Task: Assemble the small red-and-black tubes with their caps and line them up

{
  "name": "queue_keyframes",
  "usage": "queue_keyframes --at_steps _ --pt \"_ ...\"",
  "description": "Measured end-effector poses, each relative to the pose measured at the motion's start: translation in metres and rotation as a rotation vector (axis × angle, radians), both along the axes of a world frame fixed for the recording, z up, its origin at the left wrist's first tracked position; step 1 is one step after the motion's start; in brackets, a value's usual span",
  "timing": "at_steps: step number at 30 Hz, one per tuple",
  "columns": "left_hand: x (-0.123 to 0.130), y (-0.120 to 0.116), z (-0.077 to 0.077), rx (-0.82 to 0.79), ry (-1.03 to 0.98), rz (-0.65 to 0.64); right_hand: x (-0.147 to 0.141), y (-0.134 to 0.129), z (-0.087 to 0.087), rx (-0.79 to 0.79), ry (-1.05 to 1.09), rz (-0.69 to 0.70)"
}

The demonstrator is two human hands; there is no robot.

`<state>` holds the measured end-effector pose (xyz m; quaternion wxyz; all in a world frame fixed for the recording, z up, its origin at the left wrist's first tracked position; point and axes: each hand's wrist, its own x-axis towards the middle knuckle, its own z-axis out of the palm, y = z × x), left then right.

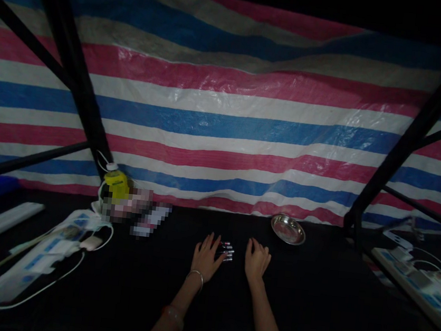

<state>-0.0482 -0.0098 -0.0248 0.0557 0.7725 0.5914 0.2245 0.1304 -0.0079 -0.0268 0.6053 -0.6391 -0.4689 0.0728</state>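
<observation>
On the black table, my left hand (206, 258) lies palm down with its fingers spread. Several small slim items with shiny silver ends (228, 253) lie side by side against its thumb and fingers, partly covered by it. My right hand (256, 260) rests a short way to their right, its fingers curled and thumb close to the index finger. Whether anything is pinched there is too small to make out. Beyond my right hand sits a round shiny metal dish (288, 230), not touched by either hand.
At the left are a white power strip (40, 259) with cables, a yellow bottle (117, 184) and a blurred packet (151, 220). Another power strip (418, 283) lies at the right. A striped sheet (232, 129) hangs behind, between black metal posts.
</observation>
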Motion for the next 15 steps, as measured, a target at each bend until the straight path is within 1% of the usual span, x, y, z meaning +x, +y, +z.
queue_keyframes --at_steps 4,10,13,15 --pt "0.0 -0.001 0.0 0.013 0.013 0.01 0.003 -0.003 -0.002 0.015 0.006 -0.052" --pt "0.0 -0.002 0.002 0.033 0.003 0.02 0.009 -0.008 -0.013 -0.135 -0.157 -0.164" --pt "0.001 -0.003 0.004 0.017 0.0 0.036 0.008 -0.01 -0.012 -0.188 -0.238 -0.198" --pt "0.002 -0.004 0.007 0.005 0.009 0.053 0.007 -0.011 -0.008 -0.221 -0.284 -0.199"
